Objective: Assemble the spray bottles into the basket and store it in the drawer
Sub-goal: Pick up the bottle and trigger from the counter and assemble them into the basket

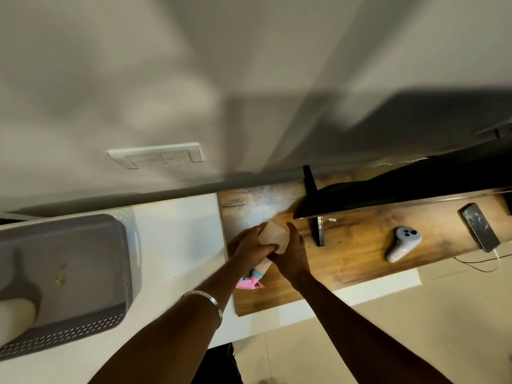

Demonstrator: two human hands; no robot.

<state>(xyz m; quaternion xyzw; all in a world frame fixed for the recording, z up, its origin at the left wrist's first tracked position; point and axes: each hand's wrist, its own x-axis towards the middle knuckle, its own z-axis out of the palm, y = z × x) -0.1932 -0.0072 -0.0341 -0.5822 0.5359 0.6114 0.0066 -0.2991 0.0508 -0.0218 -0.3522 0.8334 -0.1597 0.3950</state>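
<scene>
A cream, translucent spray bottle (273, 234) is held above the wooden desk (360, 253), tilted with its base up and away from me. My left hand (253, 249) grips its lower body near the neck. My right hand (292, 252) wraps the bottle's right side. A pink and blue spray head (253, 279) shows below my hands at the bottle's neck end. A grey perforated basket (83, 273) stands on the white counter at the left. Inside it lies another cream bottle (16, 314), partly cut off by the frame edge.
A black monitor (401, 195) on a stand (313, 206) hangs over the desk at the right. A grey controller (403, 246) and a phone (479, 227) with a cable lie on the wood. A wall switch plate (156, 155) sits above the white counter (180, 239).
</scene>
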